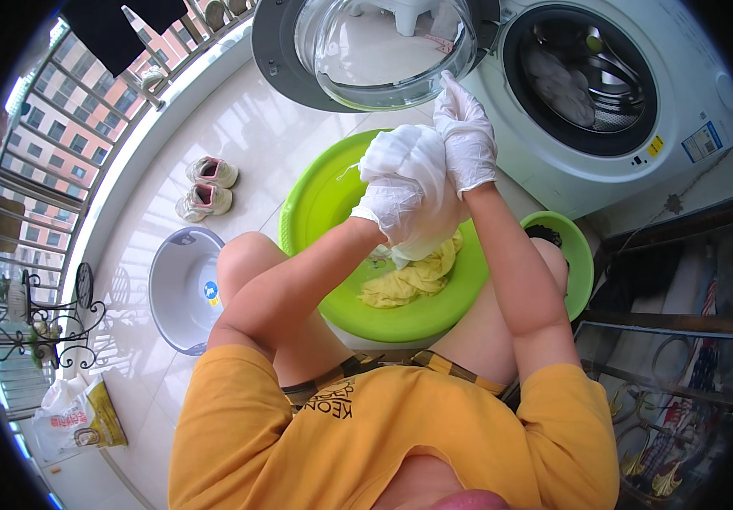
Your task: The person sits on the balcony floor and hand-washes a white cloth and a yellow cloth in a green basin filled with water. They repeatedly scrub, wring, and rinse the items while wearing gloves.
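My left hand [394, 207], in a thin white glove, grips a bunched white cloth [405, 153] above a large lime-green basin [312, 191]. Against the cloth's right side is my right hand [466, 137], gloved too, its fingers drawn together and pointing away from me. Folds of cloth hide part of both palms. A thin string sticks out on the cloth's left, and its lower end hangs over the basin. Below it, a wet yellow cloth [408, 277] lies crumpled in the basin, which sits on the floor between my knees.
Beyond the basin stands a front-loading washing machine [570, 172], its round glass door [398, 95] swung open and white laundry [558, 89] in the drum. A grey-white basin [178, 293] and sneakers [207, 188] are left. A smaller green basin [580, 268] holds dark fabric.
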### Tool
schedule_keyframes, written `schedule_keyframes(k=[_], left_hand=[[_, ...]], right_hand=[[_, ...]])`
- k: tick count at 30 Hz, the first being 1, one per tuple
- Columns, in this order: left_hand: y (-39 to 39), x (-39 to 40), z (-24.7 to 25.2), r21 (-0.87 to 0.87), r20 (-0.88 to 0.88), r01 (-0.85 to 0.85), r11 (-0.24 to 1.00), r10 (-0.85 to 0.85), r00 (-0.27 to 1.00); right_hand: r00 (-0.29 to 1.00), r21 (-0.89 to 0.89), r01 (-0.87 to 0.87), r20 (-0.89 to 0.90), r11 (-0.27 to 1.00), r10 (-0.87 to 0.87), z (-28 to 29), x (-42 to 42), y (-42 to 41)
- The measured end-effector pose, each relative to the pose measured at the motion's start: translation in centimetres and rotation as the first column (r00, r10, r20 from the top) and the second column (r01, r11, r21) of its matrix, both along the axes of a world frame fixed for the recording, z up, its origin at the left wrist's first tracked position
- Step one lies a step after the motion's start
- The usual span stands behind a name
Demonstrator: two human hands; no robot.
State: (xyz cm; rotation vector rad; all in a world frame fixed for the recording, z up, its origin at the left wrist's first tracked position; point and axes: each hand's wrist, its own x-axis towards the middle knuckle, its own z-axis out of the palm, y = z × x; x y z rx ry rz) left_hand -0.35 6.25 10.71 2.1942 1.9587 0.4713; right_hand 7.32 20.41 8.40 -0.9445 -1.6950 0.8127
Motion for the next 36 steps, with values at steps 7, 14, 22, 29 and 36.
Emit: schedule_keyframes(k=[7,14,22,29,36], left_hand=[[0.0,-0.9,-4.2,-0.037,-0.268,0.134,0.99,-0.139,0.953],[-0.6,-2.2,0.4,-0.36,-0.232,0.104,0.927,-0.197,0.953],[0.1,-6.2,-2.9,0.194,0.711,-0.238,0.952,0.031,0.702],[2.2,-7.6,-4.6,0.264,0.665,-0.235,0.935,0.0,0.746],[1.5,-6.3,-2.9,0.275,0.258,-0.234,0.933,0.163,0.952]], right_hand=[[0.978,0.202,-0.178,0.142,0.963,0.151,-2.3,1.3,4.3],[0.858,0.266,-0.514,0.178,0.816,0.482,-3.0,3.9,4.2],[0.778,-0.565,-0.532,-0.033,0.631,0.627,-2.8,8.9,0.6],[0.748,-0.31,-0.496,0.322,0.811,0.58,-8.4,4.7,-7.8],[0.688,0.031,-0.516,0.609,0.856,0.394,-12.9,5.4,-4.0]])
